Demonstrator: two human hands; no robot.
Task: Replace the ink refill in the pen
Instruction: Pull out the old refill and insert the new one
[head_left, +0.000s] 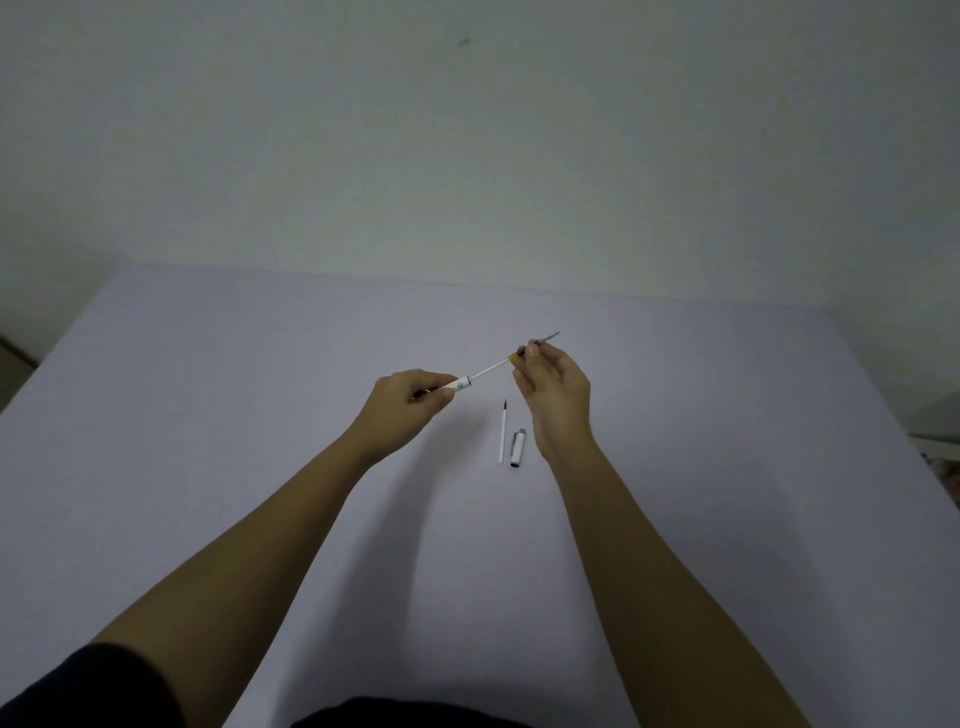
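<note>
My left hand (410, 402) grips the white pen barrel (460, 385), whose open end points up and to the right. A thin ink refill (493, 368) sticks out of that end, and my right hand (553, 387) pinches its far part between thumb and fingers, with the grey tip (549, 336) showing past them. Both hands hover above the table. A second white refill (503, 432) with a dark tip lies on the table between my wrists. The white pen cap (517, 447) lies just to its right.
The table (260, 415) has a pale lilac cover and meets a plain wall at the back. Some objects show at the right edge (943, 431), off the table. My dark sleeve (88, 686) is at the bottom left.
</note>
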